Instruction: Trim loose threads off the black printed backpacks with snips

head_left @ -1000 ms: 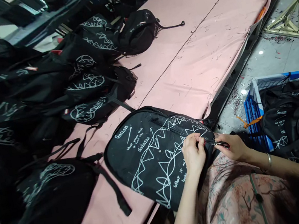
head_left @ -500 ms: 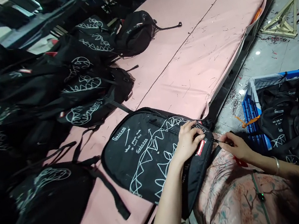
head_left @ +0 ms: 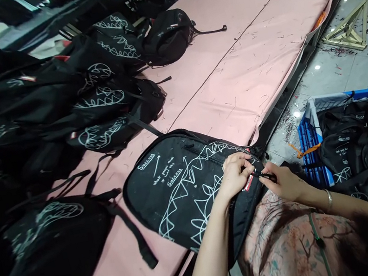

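Observation:
A black backpack (head_left: 178, 190) with white scribble print and the word "Success" lies at the near edge of the pink table (head_left: 230, 78), partly over my lap. My left hand (head_left: 235, 174) is curled on its right edge, fingers pinching the fabric by a small red label. My right hand (head_left: 281, 181) is closed on a small black tool (head_left: 262, 174) whose tip meets the bag at my left fingertips. A bracelet sits on my right wrist.
A heap of similar black backpacks (head_left: 41, 110) fills the left of the table, one more (head_left: 168, 34) farther back. A blue crate (head_left: 310, 135) with more bags (head_left: 365, 145) stands on the floor at right. A wooden frame (head_left: 345, 28) lies beyond.
My left hand went from lying over the bag's edge to pinching it. My right hand moved up-left, bringing the tool back against the bag.

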Tool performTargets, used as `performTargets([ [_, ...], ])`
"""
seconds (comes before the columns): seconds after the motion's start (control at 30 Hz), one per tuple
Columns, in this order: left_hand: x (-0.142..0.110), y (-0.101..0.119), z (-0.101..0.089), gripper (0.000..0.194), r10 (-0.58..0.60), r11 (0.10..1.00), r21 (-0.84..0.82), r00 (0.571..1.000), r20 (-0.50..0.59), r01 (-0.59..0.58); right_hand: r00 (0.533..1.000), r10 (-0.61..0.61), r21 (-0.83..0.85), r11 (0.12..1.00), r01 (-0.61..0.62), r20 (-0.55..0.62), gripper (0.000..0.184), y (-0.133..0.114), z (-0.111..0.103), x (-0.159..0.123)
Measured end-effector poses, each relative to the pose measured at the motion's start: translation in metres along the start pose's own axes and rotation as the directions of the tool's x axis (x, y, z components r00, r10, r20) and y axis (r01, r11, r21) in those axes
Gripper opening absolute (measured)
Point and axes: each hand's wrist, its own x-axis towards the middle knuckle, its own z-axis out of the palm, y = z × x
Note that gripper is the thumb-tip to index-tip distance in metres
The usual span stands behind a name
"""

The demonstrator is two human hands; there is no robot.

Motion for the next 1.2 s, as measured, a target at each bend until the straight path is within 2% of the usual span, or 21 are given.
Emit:
performTargets([
  [0.1,-0.002,-0.001,0.001,0.008,-0.016,0.996,-0.094,0.991,-0.135,0.004,0.999,-0.019,0.061,0.998,0.017,0.027,0.01,0.01,0.001,0.006],
  [0.17,-0.007,-0.004,-0.001,0.018,-0.064,0.988,-0.154,0.958,-0.281,0.021,1.0,-0.011,0.113,0.994,0.009,0.02,0.013,0.018,-0.001,0.006],
  [0.23,-0.02,-0.007,-0.006,0.023,-0.072,0.995,-0.097,0.913,-0.401,0.036,0.999,-0.033,0.137,0.99,0.032,-0.001,0.014,0.026,-0.005,0.003],
  [0.27,-0.029,-0.009,-0.009,0.02,-0.05,0.999,-0.029,0.903,-0.426,0.041,0.998,-0.062,0.135,0.989,0.061,0.002,0.014,0.03,-0.007,0.0],
  [0.3,-0.039,-0.01,-0.012,0.019,-0.018,0.998,0.043,0.906,-0.423,0.04,0.995,-0.104,0.123,0.987,0.101,0.014,0.015,0.033,-0.009,-0.003],
  [0.4,-0.075,-0.013,-0.016,0.047,0.093,0.977,0.209,0.954,-0.284,-0.033,0.961,-0.262,0.02,0.965,0.262,0.083,0.019,0.042,-0.012,-0.013],
  [0.47,-0.094,-0.013,-0.011,0.045,0.166,0.953,0.283,0.966,-0.198,-0.106,0.926,-0.352,-0.074,0.929,0.364,0.133,0.02,0.046,-0.01,-0.018],
  [0.5,-0.101,-0.012,-0.007,0.041,0.198,0.938,0.324,0.96,-0.197,-0.126,0.908,-0.389,-0.121,0.905,0.408,0.153,0.021,0.047,-0.008,-0.02],
  [0.57,-0.107,-0.012,0.003,0.03,0.243,0.911,0.395,0.927,-0.285,-0.117,0.878,-0.443,-0.211,0.855,0.474,0.179,0.021,0.047,-0.002,-0.022],
  [0.67,-0.104,-0.011,0.016,0.014,0.294,0.893,0.445,0.841,-0.455,-0.071,0.856,-0.481,-0.319,0.794,0.518,0.192,0.021,0.041,0.004,-0.023],
  [0.73,-0.101,-0.01,0.02,0.011,0.313,0.891,0.45,0.807,-0.5,-0.067,0.842,-0.502,-0.359,0.763,0.538,0.198,0.021,0.034,0.006,-0.023],
  [0.83,-0.102,-0.008,0.019,0.011,0.321,0.884,0.462,0.808,-0.495,-0.069,0.832,-0.513,-0.406,0.728,0.552,0.212,0.021,0.02,0.007,-0.024],
  [0.93,-0.105,-0.007,0.016,0.012,0.352,0.869,0.485,0.812,-0.465,-0.098,0.852,-0.473,-0.452,0.724,0.52,0.223,0.021,0.008,0.01,-0.024],
  [1.07,-0.107,-0.005,0.016,0.014,0.403,0.849,0.509,0.795,-0.454,-0.14,0.869,-0.44,-0.484,0.723,0.492,0.225,0.023,0.002,0.022,-0.022],
  [1.13,-0.107,-0.004,0.016,0.014,0.394,0.855,0.502,0.791,-0.467,-0.13,0.869,-0.444,-0.467,0.734,0.493,0.218,0.021,0.004,0.026,-0.022],
  [1.2,-0.109,-0.003,0.014,0.014,0.365,0.875,0.473,0.779,-0.509,-0.101,0.862,-0.466,-0.377,0.776,0.507,0.199,0.019,0.009,0.026,-0.02],
])
